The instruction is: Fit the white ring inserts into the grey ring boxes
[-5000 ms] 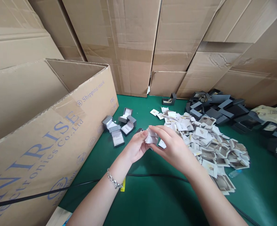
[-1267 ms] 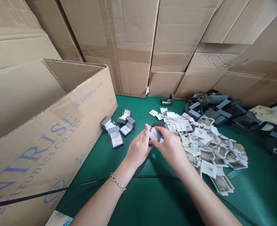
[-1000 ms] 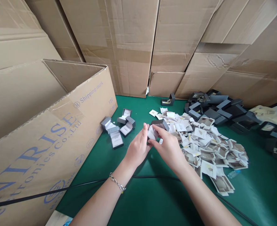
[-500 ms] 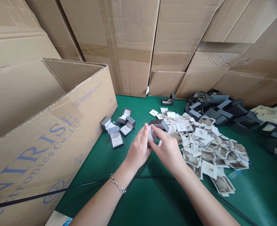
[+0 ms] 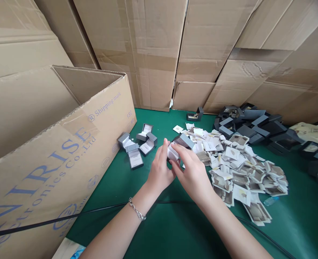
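Observation:
A small grey jewellery box [image 5: 184, 141] with its lid up is held over the green table [image 5: 175, 230], a white insert showing inside it. My left hand [image 5: 160, 169], with a silver bracelet on its wrist, grips the box from the left. My right hand [image 5: 192, 171] presses its fingers on the white insert from the right. Just to the right lies a heap of white and beige cards [image 5: 237, 169]. Several open grey boxes [image 5: 137, 145] sit to the left of my hands.
A large open carton [image 5: 53, 144] printed with blue letters fills the left side. Stacked cartons [image 5: 175, 50] wall the back. A pile of dark grey boxes [image 5: 256, 124] lies at the back right. A black cable [image 5: 99, 209] crosses the table under my arms.
Five seconds ago my hands held only a white insert; since then the grey box has come into them with the insert in it. The box has risen slightly in the last second.

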`<state>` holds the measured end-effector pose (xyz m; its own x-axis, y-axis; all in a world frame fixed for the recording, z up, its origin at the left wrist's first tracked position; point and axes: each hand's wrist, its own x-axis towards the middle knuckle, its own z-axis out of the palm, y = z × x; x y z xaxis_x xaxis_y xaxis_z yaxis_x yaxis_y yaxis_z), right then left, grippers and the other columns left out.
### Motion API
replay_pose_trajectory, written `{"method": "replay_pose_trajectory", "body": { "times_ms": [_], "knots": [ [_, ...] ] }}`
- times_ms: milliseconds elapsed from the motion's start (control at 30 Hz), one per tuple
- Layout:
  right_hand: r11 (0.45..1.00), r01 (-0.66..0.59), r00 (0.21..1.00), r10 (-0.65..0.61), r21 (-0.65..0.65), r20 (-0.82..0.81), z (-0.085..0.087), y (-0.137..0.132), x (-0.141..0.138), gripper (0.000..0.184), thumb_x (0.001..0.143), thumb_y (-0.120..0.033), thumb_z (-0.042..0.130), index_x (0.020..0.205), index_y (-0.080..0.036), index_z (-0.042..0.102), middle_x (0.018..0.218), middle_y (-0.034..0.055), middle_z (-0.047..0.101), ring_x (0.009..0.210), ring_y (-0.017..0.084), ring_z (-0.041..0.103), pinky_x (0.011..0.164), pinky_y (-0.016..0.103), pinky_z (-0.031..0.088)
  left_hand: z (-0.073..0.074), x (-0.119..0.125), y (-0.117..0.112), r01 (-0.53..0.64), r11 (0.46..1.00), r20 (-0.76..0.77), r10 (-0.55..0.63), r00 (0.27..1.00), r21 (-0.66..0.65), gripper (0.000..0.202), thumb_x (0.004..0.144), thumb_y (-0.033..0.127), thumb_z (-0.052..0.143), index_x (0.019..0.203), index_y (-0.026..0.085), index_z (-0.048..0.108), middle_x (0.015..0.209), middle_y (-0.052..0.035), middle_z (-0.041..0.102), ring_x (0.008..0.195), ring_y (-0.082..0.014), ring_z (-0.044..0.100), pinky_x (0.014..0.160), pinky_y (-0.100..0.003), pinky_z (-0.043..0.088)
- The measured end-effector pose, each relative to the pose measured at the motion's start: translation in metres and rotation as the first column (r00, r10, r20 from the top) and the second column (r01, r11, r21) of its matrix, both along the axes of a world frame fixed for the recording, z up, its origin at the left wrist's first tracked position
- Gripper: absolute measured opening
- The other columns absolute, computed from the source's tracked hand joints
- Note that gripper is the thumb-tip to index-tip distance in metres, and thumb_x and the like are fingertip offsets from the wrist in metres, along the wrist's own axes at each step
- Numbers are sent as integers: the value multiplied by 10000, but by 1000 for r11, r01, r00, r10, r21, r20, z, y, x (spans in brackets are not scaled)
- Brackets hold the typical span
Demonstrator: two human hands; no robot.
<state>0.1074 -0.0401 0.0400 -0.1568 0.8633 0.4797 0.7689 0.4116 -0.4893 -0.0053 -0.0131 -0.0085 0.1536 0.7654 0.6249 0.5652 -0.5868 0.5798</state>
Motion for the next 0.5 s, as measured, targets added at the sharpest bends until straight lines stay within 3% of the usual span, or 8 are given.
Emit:
{"method": "replay_pose_trajectory", "body": {
  "times_ms": [133, 333, 500],
  "knots": [
    [999, -35, 997, 34, 16, 63, -4, 1, -2, 411, 864, -124, 382, 1256, -204, 476, 1243, 87, 556, 1163, 226, 505, 933, 399, 478, -5, 2, -1, 5, 996, 36, -2, 999, -87, 623, 873, 272, 421, 1423, 205, 138, 1257, -151, 520, 1144, -199, 545, 818, -294, 550],
    [999, -3, 1000, 4, -46, 20, -6, 1, -1, 427, 834, -134, 434, 1251, -209, 481, 1225, 91, 567, 1156, 227, 521, 880, 373, 519, -7, 0, 2, 17, 998, 36, -15, 999, -56, 606, 859, 252, 431, 1408, 210, 178, 1250, -149, 514, 1126, -195, 544, 779, -281, 542],
    [999, -13, 999, 12, 33, 40, -10, -1, -5, 419, 854, -118, 406, 1263, -186, 464, 1252, 129, 537, 1170, 230, 510, 888, 377, 516, -7, 0, 2, -2, 997, 108, 10, 994, -75, 535, 854, 234, 427, 1365, 225, 268, 1257, -139, 494, 1156, -202, 517, 852, -331, 516]
  ]
}}
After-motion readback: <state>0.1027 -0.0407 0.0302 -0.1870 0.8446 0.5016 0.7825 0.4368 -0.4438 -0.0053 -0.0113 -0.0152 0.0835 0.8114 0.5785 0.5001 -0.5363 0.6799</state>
